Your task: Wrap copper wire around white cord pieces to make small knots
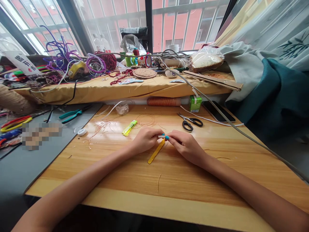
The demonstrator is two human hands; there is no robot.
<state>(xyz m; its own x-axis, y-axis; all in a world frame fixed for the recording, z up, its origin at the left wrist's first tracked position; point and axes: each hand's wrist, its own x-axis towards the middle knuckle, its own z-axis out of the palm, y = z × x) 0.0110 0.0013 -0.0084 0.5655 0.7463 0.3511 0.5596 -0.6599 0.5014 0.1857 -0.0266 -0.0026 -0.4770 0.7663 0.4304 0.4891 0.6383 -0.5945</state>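
Note:
My left hand (146, 139) and my right hand (183, 144) meet above the middle of the wooden table, fingers pinched together. Between their fingertips is a small, thin white strip (161, 136), whose kind I cannot make out; both hands grip it. A flat yellow stick (155, 153) with a rounded end slants down from just under the fingertips. Whether it is held or lies on the table is hard to tell. Beyond my left hand lies a yellow-green lighter (129, 128). Black-handled scissors (190, 121) rest beyond my right hand.
Coiled thin wire (146, 120), a clear jar (122, 109), a green box (195, 103) and a phone (219, 111) sit along the back. Teal pliers (70, 115) lie on the grey surface at left. A grey cable (217, 111) crosses the right side. Yarn crowds the sill.

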